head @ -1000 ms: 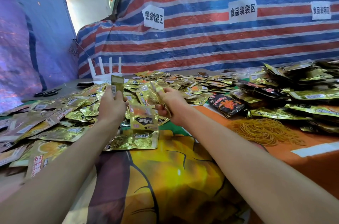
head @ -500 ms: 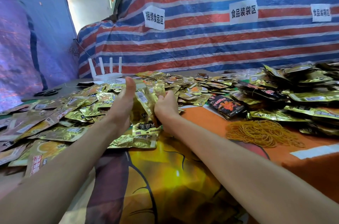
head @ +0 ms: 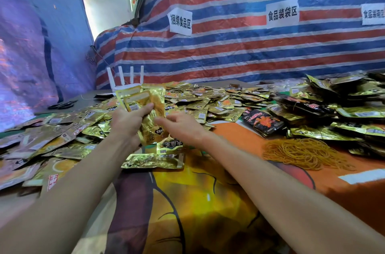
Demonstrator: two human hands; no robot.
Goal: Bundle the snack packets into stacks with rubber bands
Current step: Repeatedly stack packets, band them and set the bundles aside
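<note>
The left hand point(head: 127, 122) gripped a small sheaf of gold snack packets point(head: 145, 104), held upright above the bench point(head: 208, 201). Just beside it the right hand point(head: 181, 128) hung with fingers loosely spread and holding nothing, its blurred fingertips close to the sheaf. Loose packets point(head: 208, 99) littered the bench beyond, and a heap of rubber bands point(head: 302, 152) lay to the right.
</note>
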